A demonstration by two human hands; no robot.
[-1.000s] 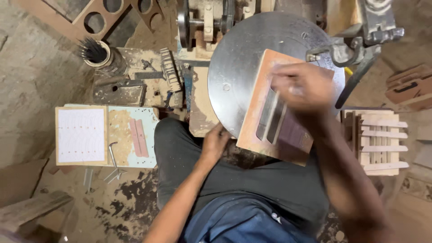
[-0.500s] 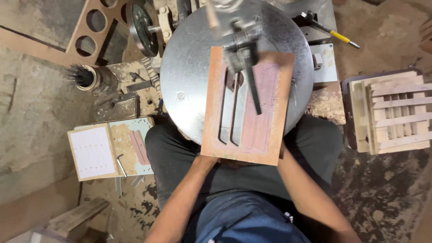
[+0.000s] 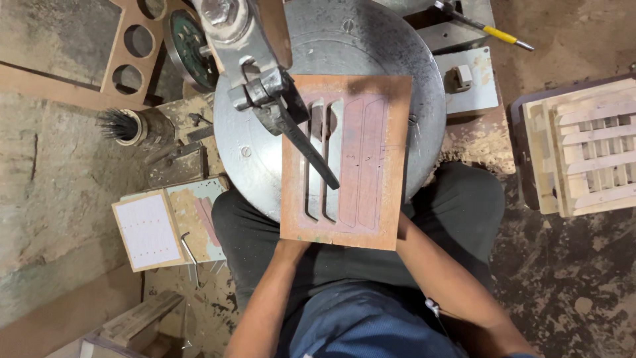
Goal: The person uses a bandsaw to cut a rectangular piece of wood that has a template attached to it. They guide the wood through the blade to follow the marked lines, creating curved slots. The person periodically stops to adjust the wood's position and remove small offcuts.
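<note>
- While both hands are hidden under the near edge of the brown board [image 3: 371, 166], I cannot tell how the fingers are closed; only the left forearm [image 3: 265, 305] and right forearm [image 3: 450, 285] are visible.
- This board lies flat on the round metal table [image 3: 424, 86], with two slots already cut.
- The machine arm [image 3: 285, 113] stands over the slots.
- To cut well, I think the board must stay flat and move slowly along the drawn lines.

Matt reddish wooden board [image 3: 371, 132] with dusty cut slots, dull scuffed metal round table [image 3: 424, 79], pale raw wooden crate [image 3: 583, 146], sawdust-strewn floor [image 3: 583, 285]
</note>
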